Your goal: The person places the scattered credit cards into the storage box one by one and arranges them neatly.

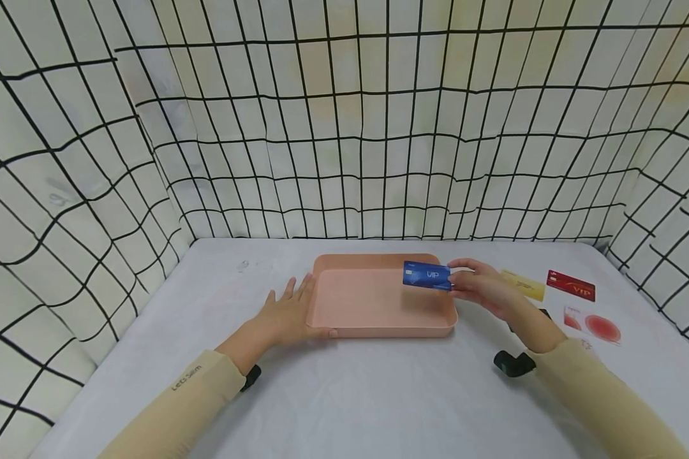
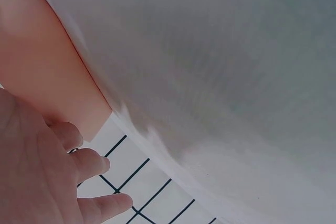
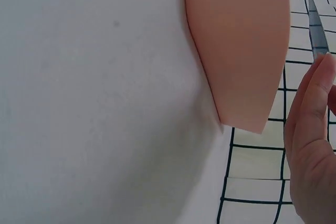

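A shallow pink tray (image 1: 373,303) lies on the white-covered table. At its left side rests my left hand (image 1: 289,317), fingers spread and straight along the rim, the thumb at the front corner. In the left wrist view that hand (image 2: 42,171) shows beside the tray wall (image 2: 58,61). My right hand (image 1: 485,287) pinches a blue VIP card (image 1: 427,275) by its right end, above the right part of the tray. The right wrist view shows the card (image 3: 317,27) nearly edge-on, held by the fingertips of the right hand (image 3: 315,129) beyond the tray's side.
Right of the tray lie a yellow card (image 1: 525,285), a red VIP card (image 1: 571,285) and a white card with pink-red patterns (image 1: 592,324). White walls with a black wire grid (image 1: 373,134) stand behind and at both sides of the table (image 1: 379,395).
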Available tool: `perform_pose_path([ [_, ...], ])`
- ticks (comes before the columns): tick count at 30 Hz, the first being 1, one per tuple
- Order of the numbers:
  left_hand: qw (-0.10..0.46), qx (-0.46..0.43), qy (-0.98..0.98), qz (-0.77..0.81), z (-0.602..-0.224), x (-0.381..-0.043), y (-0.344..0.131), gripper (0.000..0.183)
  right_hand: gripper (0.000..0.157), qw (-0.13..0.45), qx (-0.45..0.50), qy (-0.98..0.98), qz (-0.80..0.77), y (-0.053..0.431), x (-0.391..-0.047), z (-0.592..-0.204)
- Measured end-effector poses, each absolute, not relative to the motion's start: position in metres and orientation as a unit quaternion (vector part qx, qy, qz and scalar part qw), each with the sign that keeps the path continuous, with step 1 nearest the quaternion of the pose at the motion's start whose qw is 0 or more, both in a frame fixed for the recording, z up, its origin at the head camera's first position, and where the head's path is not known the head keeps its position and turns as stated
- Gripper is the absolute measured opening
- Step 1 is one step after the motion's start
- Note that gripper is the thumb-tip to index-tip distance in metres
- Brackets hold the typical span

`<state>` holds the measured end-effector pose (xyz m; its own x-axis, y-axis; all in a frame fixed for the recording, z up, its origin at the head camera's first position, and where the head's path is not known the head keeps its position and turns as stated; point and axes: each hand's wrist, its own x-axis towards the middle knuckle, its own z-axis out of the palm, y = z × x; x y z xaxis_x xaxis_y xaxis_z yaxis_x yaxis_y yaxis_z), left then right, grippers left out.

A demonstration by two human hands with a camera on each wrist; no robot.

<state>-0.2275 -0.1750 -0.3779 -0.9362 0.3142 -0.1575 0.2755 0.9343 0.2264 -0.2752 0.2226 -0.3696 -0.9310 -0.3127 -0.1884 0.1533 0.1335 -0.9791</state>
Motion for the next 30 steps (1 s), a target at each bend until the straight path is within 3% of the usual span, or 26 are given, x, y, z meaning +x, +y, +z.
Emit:
perform_pose_path([
  [30, 0.102, 0.148, 0.979, 0.091, -0.383, -0.233, -0.174, 0.124, 0.039, 0.168, -0.074, 0.721, -0.668, 0.164, -0.288, -0.380],
])
